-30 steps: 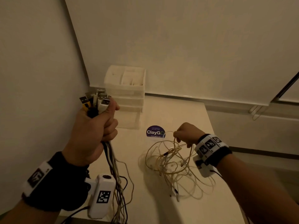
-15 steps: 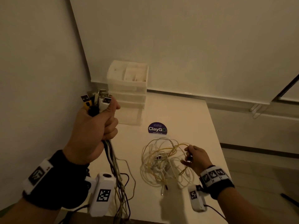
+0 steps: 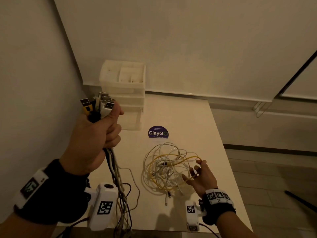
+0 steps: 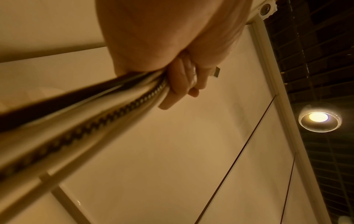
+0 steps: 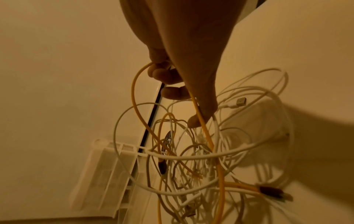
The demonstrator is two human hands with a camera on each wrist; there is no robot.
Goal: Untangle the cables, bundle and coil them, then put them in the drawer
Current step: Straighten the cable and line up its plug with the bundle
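My left hand is raised at the left and grips a bundle of cables in a fist. Several USB plugs stick out above the thumb, and the strands hang down past the table's front edge. A loose tangle of white and yellow cables lies on the white table. My right hand is at the tangle's right side, with a loop of the yellow cable hooked over its loosely curled fingers. The white plastic drawer unit stands in the back left corner.
A round purple ClayGo sticker lies between the drawer unit and the tangle. Walls close in on the left and behind. The table ends just right of my right hand, with floor beyond. The drawer unit also shows in the right wrist view.
My right hand came back from the far side of the tangle to its near right side, drawing the cables into a tighter heap, and its fingers have loosened. The left hand held still.
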